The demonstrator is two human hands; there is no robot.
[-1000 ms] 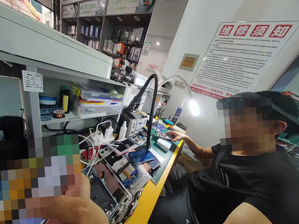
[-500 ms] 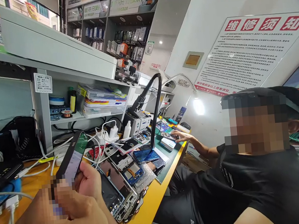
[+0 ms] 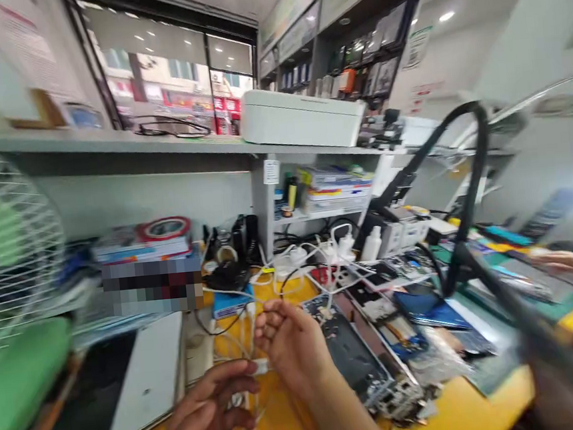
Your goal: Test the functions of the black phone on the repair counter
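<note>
Both your hands hung over the yellow table [image 3: 459, 411], close together: your left hand [image 3: 208, 409] was low and nearer you, its fingers spread in a loose curve around nothing, and your right hand [image 3: 295, 348] was just beyond it, slack and empty too, fingers half curled and thumb uppermost. White cables [image 3: 250, 332] ran behind and between them, thin, looped and tangled, though blur hid whether any fingertip brushed one. And there, just to the right of your right wrist, lay the device frame [image 3: 351, 350]: a flat, dark grey tray, longer than wide, with a pale rim and a lighter, speckled patch at its far end. Its surface looked matte, its finer parts smeared by blur. Beyond its near corner sat a jumble of silvery metal pieces [image 3: 407, 392], and farther right a glossy blue panel [image 3: 430, 309] caught the light behind crinkled clear wrap [image 3: 439, 359]. Over on your left, a whitish panel [image 3: 147, 374] lay flat. At far right, another person's hand [image 3: 564, 261] reached over the work mat.
</note>
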